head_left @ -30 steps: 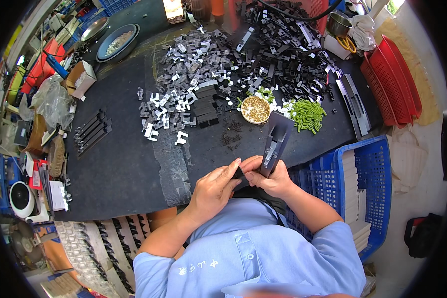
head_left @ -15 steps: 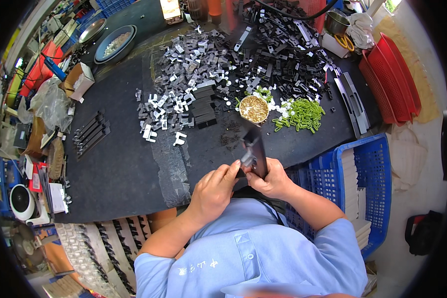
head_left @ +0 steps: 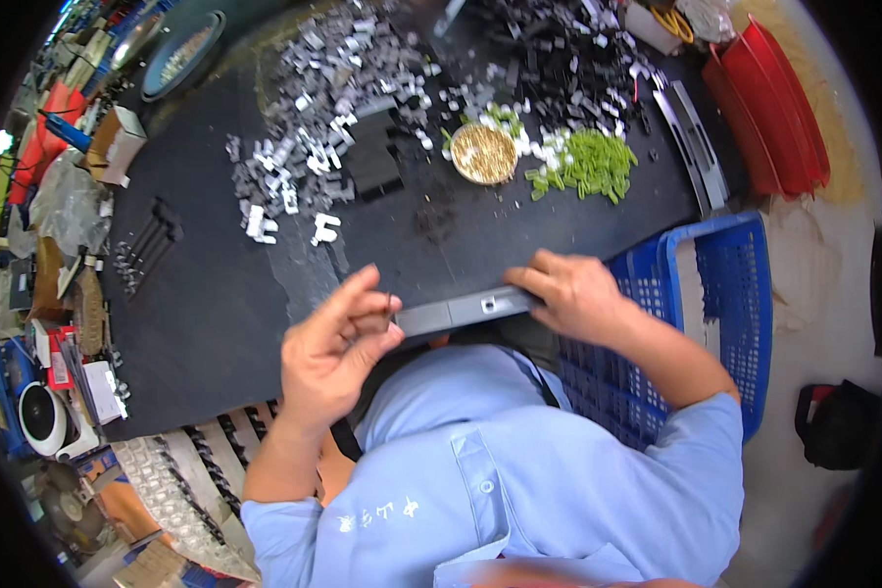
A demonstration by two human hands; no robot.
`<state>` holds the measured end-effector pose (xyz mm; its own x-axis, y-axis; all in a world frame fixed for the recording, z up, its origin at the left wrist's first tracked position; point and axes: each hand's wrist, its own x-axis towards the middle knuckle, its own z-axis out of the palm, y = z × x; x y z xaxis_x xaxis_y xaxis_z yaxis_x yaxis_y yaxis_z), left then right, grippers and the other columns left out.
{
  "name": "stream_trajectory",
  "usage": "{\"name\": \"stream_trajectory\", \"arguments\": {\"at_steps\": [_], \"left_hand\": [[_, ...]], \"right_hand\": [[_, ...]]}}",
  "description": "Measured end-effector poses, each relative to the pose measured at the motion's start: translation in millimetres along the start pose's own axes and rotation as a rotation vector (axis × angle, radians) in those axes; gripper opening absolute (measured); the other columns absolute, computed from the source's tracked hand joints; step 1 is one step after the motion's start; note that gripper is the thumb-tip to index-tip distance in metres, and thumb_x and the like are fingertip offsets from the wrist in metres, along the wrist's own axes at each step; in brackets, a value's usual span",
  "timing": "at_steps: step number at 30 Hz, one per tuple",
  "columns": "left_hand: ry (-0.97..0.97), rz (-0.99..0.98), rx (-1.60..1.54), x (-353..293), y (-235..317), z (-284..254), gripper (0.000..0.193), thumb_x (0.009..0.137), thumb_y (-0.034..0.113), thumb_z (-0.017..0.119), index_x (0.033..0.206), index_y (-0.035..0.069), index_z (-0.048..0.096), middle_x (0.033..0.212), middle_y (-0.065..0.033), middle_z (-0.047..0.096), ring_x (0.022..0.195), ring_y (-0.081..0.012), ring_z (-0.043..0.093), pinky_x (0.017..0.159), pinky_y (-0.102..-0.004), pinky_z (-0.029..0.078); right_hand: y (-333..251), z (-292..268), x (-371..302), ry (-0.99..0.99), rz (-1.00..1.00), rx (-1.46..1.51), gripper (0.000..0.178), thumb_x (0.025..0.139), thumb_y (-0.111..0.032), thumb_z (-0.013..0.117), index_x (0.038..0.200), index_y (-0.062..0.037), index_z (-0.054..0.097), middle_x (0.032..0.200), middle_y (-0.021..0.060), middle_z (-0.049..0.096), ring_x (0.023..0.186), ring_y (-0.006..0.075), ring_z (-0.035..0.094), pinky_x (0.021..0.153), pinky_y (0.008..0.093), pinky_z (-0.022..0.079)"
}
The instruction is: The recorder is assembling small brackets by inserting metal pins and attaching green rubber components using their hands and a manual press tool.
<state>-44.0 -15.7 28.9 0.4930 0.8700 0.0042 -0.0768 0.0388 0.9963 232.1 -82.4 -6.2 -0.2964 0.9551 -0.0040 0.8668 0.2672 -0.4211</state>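
**Long bar [head_left: 465, 310] swung crosswise, left hand [head_left: 328, 348] drawn away from right hand [head_left: 576, 294]**

Beyond lie a bowl [head_left: 484, 154] of gold-coloured bits, green pieces [head_left: 590, 165] and heaped grey brackets [head_left: 338, 83]; a blue crate [head_left: 755, 314] shows past the right forearm [head_left: 671, 343]. Dark grey, with one bright opening, the bar spans the person's waist. Right fingers wrap one end; left fingers, half spread, meet the other, their hold unclear.
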Motion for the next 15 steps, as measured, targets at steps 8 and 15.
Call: {"name": "stream_trajectory", "arguments": {"at_steps": [8,15], "left_hand": [[-0.170,0.341,0.868,13,-28,11,0.021,0.069,-0.002,0.071,0.089,-0.001,0.068,0.090,-0.0116,0.066,0.076,-0.0241,0.063,0.068,-0.0312,0.050],[-0.211,0.340,0.944,14,-30,18,0.021,0.069,-0.002,0.070,0.090,-0.001,0.068,0.086,-0.0103,0.063,0.070,-0.0234,0.060,0.064,-0.0326,0.049]], "right_hand": [[17,1,11,-0.040,-0.095,-0.093,0.061,0.071,-0.031,0.073,0.128,-0.0214,0.053,0.083,0.0048,0.053,0.065,0.0219,0.057,0.059,0.0346,0.048],[21,1,8,-0.024,-0.111,-0.062,0.063,0.067,-0.027,0.074,0.127,-0.0211,0.054,0.084,0.0044,0.053,0.064,0.0213,0.057,0.058,0.0347,0.048]]}}
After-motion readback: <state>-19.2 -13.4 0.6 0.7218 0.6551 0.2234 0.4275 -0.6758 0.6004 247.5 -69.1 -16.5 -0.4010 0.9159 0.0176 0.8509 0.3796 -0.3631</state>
